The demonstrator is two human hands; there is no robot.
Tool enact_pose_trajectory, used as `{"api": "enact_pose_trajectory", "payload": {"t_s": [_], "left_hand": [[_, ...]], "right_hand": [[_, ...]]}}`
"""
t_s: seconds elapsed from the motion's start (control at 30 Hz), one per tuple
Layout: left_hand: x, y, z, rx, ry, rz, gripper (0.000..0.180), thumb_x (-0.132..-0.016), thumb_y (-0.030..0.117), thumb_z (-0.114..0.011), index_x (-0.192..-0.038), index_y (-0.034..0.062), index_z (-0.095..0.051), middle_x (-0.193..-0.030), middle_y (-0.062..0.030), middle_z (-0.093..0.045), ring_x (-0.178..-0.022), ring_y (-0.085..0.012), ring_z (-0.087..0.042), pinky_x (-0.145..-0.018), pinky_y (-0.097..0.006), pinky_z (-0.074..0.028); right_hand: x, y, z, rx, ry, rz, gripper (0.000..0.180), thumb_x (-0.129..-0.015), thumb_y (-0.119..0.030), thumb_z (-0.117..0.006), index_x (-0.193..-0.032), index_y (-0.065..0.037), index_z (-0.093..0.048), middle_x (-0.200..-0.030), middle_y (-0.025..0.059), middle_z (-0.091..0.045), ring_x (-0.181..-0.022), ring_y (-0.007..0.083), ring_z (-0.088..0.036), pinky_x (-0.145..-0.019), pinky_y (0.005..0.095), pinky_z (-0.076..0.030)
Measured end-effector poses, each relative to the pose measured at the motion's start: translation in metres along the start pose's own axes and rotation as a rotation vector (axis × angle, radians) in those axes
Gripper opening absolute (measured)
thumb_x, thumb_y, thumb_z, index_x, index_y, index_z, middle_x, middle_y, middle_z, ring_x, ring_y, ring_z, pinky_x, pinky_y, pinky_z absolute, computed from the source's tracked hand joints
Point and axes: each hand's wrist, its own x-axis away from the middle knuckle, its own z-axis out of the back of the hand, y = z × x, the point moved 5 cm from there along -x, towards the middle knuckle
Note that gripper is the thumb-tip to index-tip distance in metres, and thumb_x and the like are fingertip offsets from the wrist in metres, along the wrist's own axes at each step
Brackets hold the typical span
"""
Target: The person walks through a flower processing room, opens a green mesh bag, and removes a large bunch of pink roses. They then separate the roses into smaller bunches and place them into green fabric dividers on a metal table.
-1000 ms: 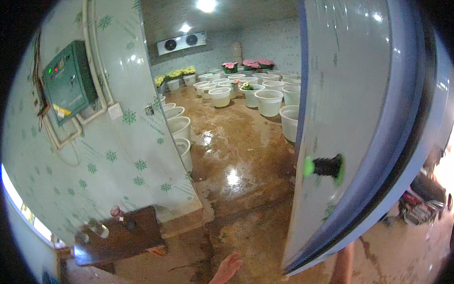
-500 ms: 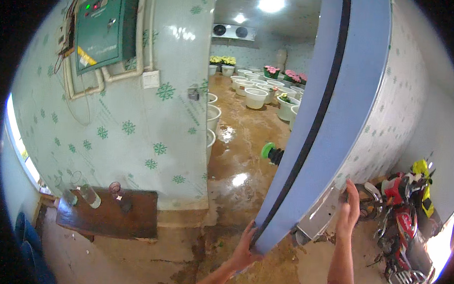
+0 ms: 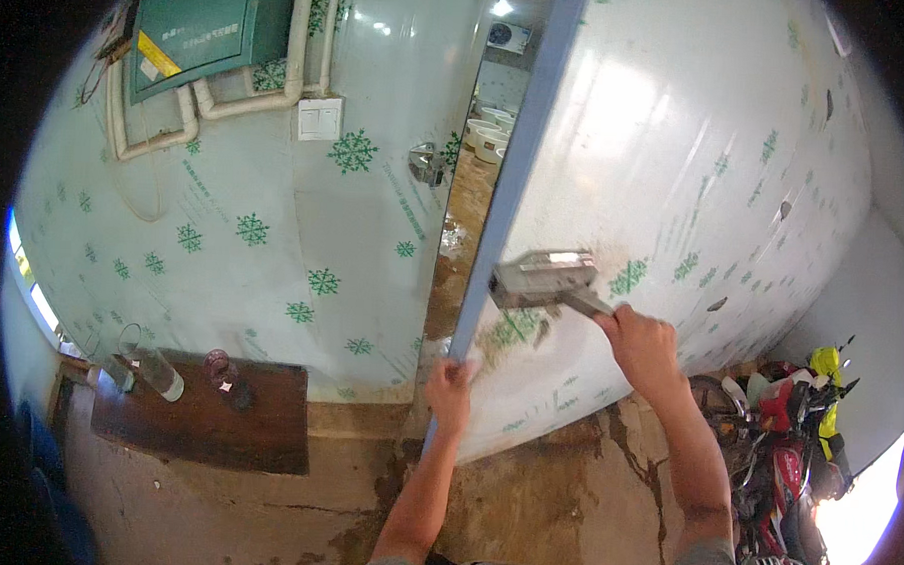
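A thick cold-room door [image 3: 654, 190], white with green snowflake prints and a blue edge, stands slightly ajar. My right hand [image 3: 646, 351] is wrapped round the lever of its metal door handle [image 3: 547, 278]. Lower down, my left hand [image 3: 450, 390] is closed on the door's blue edge, its fingertips partly blurred. A metal latch catch [image 3: 431, 164] sits on the fixed wall across the narrow gap. Through that gap, several white tubs [image 3: 489, 139] show on the wet floor inside.
On the left, a low dark wooden table [image 3: 199, 413] holds a clear bottle [image 3: 158, 374] and a small reddish glass object [image 3: 220, 370]. A green control box [image 3: 207, 30] and a white switch [image 3: 319, 119] are on the wall. A red motorcycle [image 3: 786, 464] stands at right.
The door has swung leftward, narrowing the gap to a strip. My right hand has taken hold of the handle lever. My left hand has moved left and up with the door edge.
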Motion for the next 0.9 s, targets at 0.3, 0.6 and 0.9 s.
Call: {"api": "enact_pose_trajectory", "payload": {"t_s": [0.3,0.6,0.9], "left_hand": [[-0.169,-0.033,-0.035,0.143,0.049,-0.012,0.027,-0.070,0.016,-0.076,-0.071,0.0009,-0.054,-0.058,-0.0066,-0.056,-0.046,-0.0147,-0.054,-0.048,-0.029,-0.044],[-0.256,-0.046,-0.062,0.147,0.027,0.009,0.028,-0.068,0.013,-0.076,-0.068,0.0001,-0.051,-0.067,-0.0089,-0.058,-0.049,-0.0161,-0.060,-0.044,-0.029,-0.048],[-0.272,-0.053,-0.066,0.222,-0.053,0.027,0.027,-0.069,0.009,-0.075,-0.071,-0.0004,-0.049,-0.066,-0.0076,-0.058,-0.050,-0.0136,-0.057,-0.047,-0.027,-0.048]], "right_hand": [[-0.128,-0.032,-0.085,0.038,-0.034,-0.049,0.045,-0.095,-0.043,-0.045,-0.075,-0.004,-0.055,-0.057,0.0148,-0.061,-0.054,0.0313,-0.063,-0.047,0.0411,-0.049],[-0.200,-0.037,-0.134,0.070,-0.038,-0.076,0.044,-0.096,-0.042,-0.043,-0.077,-0.004,-0.056,-0.057,0.0140,-0.061,-0.054,0.0301,-0.064,-0.046,0.0395,-0.050],[-0.224,-0.007,-0.153,-0.136,0.002,0.058,0.037,-0.092,-0.039,-0.051,-0.078,-0.005,-0.054,-0.060,0.0141,-0.059,-0.057,0.0341,-0.060,-0.052,0.0416,-0.047]]}}
